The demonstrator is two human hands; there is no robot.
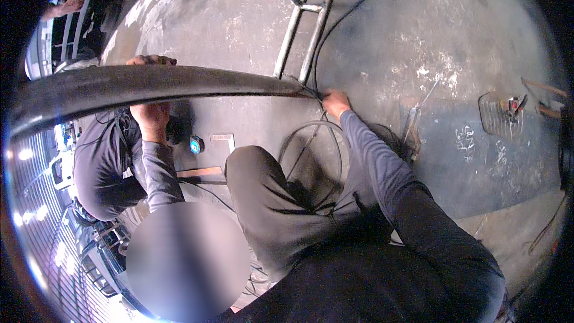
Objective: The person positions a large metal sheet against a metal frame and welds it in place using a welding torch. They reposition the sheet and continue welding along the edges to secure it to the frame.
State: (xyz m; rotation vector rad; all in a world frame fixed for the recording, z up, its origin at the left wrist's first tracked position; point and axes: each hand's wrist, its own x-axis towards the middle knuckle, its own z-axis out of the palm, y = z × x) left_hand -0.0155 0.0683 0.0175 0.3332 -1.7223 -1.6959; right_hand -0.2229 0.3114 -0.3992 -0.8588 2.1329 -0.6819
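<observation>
Clasping dark beam [185,82], left of two hands [150,117], right [336,103] near its tip

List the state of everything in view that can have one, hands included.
Left hand: wrapped around the beam
Right hand: at the beam's end, grip unclear
Beam: held in the left hand, one end meeting the frame
Frame: joint with the beam unclear
Cable: slack, curved
Tape measure: set down, blade unclear
Square: lying flat
Tool: resting on the grille
</observation>
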